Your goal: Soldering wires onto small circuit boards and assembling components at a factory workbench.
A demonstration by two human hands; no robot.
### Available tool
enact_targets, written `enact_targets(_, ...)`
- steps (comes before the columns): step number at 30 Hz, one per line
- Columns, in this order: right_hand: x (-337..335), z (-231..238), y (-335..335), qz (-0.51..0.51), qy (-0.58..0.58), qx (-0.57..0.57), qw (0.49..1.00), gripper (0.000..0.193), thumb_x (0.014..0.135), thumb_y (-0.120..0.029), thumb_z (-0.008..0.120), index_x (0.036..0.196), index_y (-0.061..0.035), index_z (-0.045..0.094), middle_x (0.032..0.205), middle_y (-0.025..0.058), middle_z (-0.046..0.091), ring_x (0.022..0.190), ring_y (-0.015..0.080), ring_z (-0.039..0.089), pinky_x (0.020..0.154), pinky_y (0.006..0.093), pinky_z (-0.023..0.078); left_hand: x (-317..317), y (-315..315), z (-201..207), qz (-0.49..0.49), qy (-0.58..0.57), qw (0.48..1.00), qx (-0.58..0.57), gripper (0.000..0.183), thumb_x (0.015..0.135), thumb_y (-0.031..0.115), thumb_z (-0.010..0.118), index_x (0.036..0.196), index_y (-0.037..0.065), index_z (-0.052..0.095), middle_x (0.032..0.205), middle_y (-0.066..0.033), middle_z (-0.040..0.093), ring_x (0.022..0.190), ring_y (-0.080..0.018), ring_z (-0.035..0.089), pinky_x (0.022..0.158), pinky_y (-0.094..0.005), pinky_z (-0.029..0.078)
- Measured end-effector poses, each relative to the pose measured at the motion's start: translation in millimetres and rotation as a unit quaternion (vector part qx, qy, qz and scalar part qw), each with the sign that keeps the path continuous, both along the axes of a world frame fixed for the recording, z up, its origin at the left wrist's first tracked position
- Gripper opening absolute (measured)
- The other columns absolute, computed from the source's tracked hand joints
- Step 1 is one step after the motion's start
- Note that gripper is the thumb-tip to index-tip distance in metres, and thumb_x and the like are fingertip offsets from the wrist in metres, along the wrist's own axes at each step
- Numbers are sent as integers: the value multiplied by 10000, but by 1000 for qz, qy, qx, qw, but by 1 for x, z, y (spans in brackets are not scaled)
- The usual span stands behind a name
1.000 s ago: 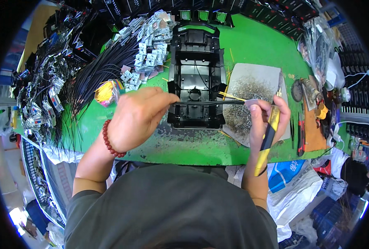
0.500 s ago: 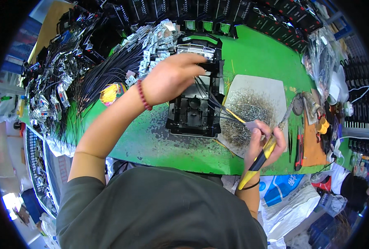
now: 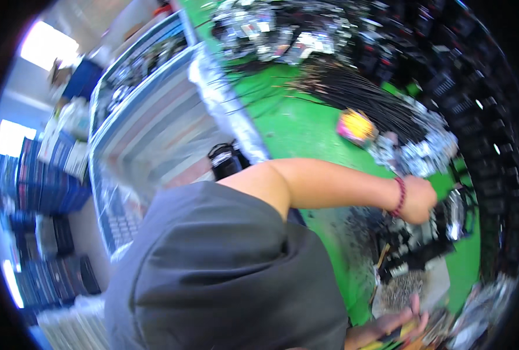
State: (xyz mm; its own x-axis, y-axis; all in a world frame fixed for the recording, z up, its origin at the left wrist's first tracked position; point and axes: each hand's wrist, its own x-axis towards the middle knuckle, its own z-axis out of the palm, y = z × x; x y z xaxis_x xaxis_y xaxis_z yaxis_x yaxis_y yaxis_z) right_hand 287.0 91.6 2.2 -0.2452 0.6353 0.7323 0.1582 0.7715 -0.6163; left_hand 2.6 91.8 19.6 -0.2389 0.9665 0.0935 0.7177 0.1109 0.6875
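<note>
Green tabletop [image 3: 288, 116], motion-blurred, has its near edge slanting beside the seated person. Over a black plastic housing [image 3: 414, 256], the left hand [image 3: 417, 200] shows its back; whether its fingers grip anything cannot be told. Nearer that edge, the right hand [image 3: 392, 322] grasps a yellow-and-black handle [image 3: 395, 336]. Set in from the near edge, the housing runs lengthwise toward the far edge, its silvery bar [image 3: 455, 214] at the farther end. Beside it lies a grey sheet [image 3: 439, 280] bearing dark debris. Left of the housing, a pink tub [image 3: 346, 129] holds yellow strips [image 3: 360, 123]. Off the near edge, a blue-rimmed crate [image 3: 187, 28] contains shiny parts.
</note>
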Motion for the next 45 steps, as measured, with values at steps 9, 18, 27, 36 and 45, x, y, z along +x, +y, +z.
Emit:
enact_targets(9,-26,-33,-7,47,-21,-111,993,444,950,-278,525,1216,67,433,871,210,661,730,226,590,676,333,466,-130,-234,138,258,-14,965,41,393,827,370,615,841,-21,649,647,-128,619,617,-216,629,582,-360,501)
enact_targets(18,-79,-32,-35,123,-59,-118,984,452,980,-332,497,1217,50,445,839,204,663,692,201,571,649,317,466,-211,-604,26,569,167,723,-355,469,732,417,633,883,-26,672,869,-232,671,846,-387,645,789,-441,506)
enact_targets(27,-90,-20,-57,160,-149,-142,965,419,995,-255,441,1285,41,376,918,240,656,729,229,574,704,345,470,-54,-695,-319,763,-166,476,-404,392,689,161,774,1012,-40,681,971,-171,695,893,-266,670,783,-364,532)
enact_targets(36,-101,-18,-69,190,-173,-179,950,400,962,-236,501,1256,17,405,907,240,667,769,267,648,702,352,526,-51,-676,-417,636,-334,513,-471,385,828,229,635,1128,-13,634,1026,-149,681,833,-281,679,763,-410,544)
enact_targets(45,-97,-24,-76,193,-71,-286,936,287,968,-147,513,1196,13,446,816,202,668,642,202,630,623,305,522,-230,-517,-215,711,-28,650,267,354,860,17,607,1202,-29,528,1170,-136,583,1027,-204,580,885,-310,476)
